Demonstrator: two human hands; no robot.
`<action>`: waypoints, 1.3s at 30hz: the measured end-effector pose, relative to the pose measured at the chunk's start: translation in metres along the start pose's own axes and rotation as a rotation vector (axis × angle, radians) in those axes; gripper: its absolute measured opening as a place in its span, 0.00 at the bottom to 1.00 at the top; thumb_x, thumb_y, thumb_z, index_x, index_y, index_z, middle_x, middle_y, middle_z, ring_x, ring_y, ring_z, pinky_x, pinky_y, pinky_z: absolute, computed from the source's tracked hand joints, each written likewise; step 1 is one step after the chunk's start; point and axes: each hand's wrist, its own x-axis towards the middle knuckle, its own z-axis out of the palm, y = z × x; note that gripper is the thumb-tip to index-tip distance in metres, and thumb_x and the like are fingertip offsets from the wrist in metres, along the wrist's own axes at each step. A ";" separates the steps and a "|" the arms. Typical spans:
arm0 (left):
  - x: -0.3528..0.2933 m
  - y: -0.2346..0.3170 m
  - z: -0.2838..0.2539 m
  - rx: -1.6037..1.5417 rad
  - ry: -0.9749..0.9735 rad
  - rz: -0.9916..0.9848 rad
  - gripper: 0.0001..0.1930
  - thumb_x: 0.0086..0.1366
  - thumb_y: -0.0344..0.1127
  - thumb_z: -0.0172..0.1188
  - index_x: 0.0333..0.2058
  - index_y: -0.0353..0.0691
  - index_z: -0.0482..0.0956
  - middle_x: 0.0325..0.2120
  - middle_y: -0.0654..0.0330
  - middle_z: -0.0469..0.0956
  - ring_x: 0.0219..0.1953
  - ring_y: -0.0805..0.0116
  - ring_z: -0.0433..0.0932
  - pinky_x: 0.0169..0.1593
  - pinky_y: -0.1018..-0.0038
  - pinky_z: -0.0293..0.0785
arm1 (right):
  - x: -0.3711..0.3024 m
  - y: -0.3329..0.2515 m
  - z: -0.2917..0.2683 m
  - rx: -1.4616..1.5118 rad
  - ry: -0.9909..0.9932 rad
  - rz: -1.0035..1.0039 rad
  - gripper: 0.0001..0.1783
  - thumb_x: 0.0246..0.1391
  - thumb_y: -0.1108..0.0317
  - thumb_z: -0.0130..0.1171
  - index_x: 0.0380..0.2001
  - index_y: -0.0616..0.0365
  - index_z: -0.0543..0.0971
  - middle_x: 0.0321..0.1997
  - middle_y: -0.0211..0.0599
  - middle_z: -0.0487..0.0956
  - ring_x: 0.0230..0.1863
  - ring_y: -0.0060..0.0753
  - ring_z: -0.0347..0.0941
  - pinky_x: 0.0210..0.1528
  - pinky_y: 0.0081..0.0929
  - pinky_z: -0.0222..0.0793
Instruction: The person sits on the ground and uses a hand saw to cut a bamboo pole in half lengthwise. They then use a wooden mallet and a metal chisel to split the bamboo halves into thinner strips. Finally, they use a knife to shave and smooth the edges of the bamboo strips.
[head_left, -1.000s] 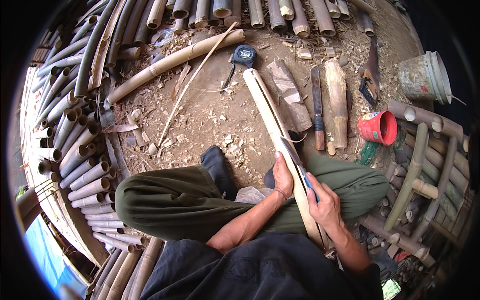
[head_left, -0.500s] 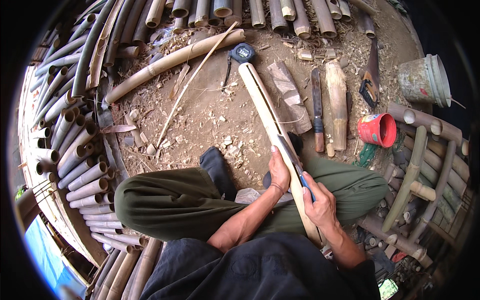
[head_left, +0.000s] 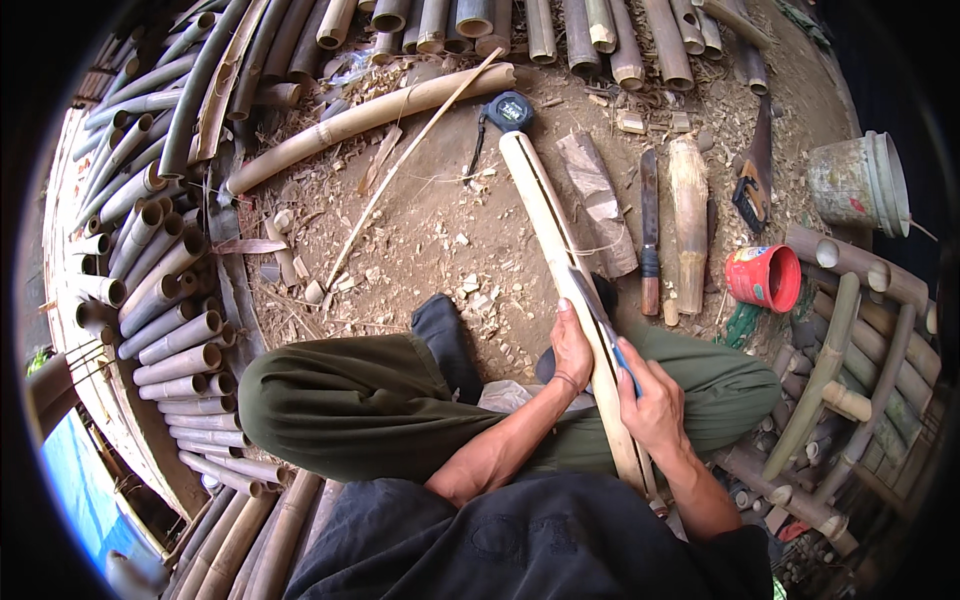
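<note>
A seated person splits a long bamboo slat (head_left: 560,270) across their lap. The left hand (head_left: 571,350) clasps the slat's edge just ahead of the right hand (head_left: 655,405), which is closed around a blue-handled knife (head_left: 600,315) lying along it. If the blade jumps or skids forward, it could likely cut the left fingers.

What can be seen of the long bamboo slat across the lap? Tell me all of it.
The bamboo slat is a long, pale tan split strip, smooth-faced, with a dark line along it. It runs tilted from the lap to the tape measure on the dirt. The left hand rests against its left edge; the right hand holds a blue-handled knife on its face.
</note>
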 end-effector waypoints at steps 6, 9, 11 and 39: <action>0.000 0.008 0.005 0.018 0.009 0.052 0.38 0.72 0.65 0.32 0.46 0.30 0.76 0.38 0.53 0.79 0.41 0.65 0.76 0.50 0.67 0.71 | 0.044 0.006 0.021 0.018 0.018 -0.003 0.23 0.57 0.66 0.56 0.57 0.45 0.75 0.29 0.46 0.77 0.30 0.54 0.77 0.33 0.44 0.73; 0.002 0.013 0.000 0.039 0.024 0.038 0.39 0.72 0.64 0.31 0.47 0.29 0.75 0.39 0.52 0.79 0.42 0.63 0.76 0.51 0.67 0.70 | 0.048 -0.002 0.026 0.004 0.027 -0.024 0.23 0.57 0.66 0.56 0.57 0.45 0.76 0.29 0.47 0.77 0.31 0.55 0.77 0.34 0.45 0.73; 0.001 0.017 0.002 0.070 0.016 0.080 0.39 0.72 0.64 0.31 0.49 0.29 0.75 0.41 0.49 0.78 0.44 0.62 0.76 0.53 0.67 0.69 | 0.079 -0.011 0.033 -0.002 -0.011 0.036 0.21 0.57 0.69 0.55 0.55 0.53 0.76 0.39 0.52 0.81 0.39 0.55 0.79 0.41 0.41 0.74; -0.033 0.040 -0.005 -0.491 -0.308 -0.264 0.40 0.67 0.72 0.29 0.44 0.38 0.72 0.30 0.53 0.77 0.29 0.57 0.82 0.35 0.59 0.83 | 0.142 -0.028 0.008 0.401 0.039 0.055 0.22 0.60 0.65 0.54 0.56 0.61 0.72 0.45 0.50 0.81 0.44 0.47 0.80 0.44 0.36 0.74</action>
